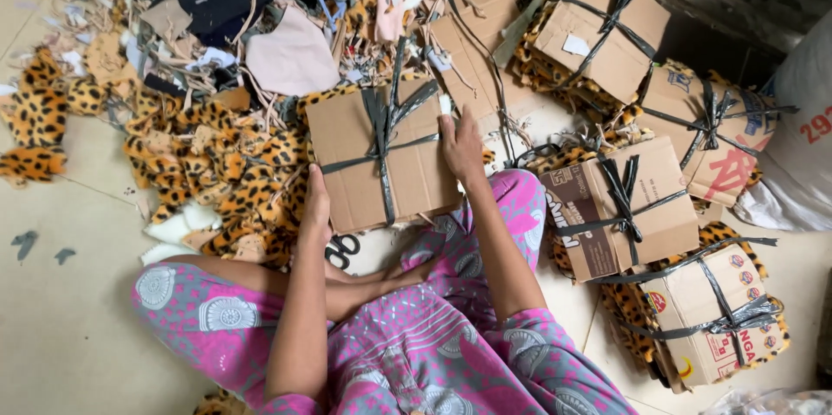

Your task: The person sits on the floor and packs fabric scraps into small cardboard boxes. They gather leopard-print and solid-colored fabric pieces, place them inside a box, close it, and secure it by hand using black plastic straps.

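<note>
- The bundle [381,155] sits in the middle of the frame, on the floor [69,294] just ahead of the seated person's knees, resting partly on leopard-print scraps [225,172].
- It looks like flat brown cardboard sandwiching a stack of that furry fabric, tied crosswise with a dark strap [381,133] knotted near the top centre.
- My guess is it handles stiff on the faces but soft and squashy at the edges, not heavy, not fragile; the cardboard should not be slippery.
- Best hold seems to be the two side edges, or the strap crossing, which would serve as a handle.
- The left hand [316,207] presses against the lower left edge, fingers wrapped under it as far as I can see.
- The right hand [459,148] lies flat on the upper right corner, fingers spread loose, gripping nothing.
- Four like bundles [624,207] are stacked at the right; a heap of offcuts [260,8] fills the upper left.
</note>
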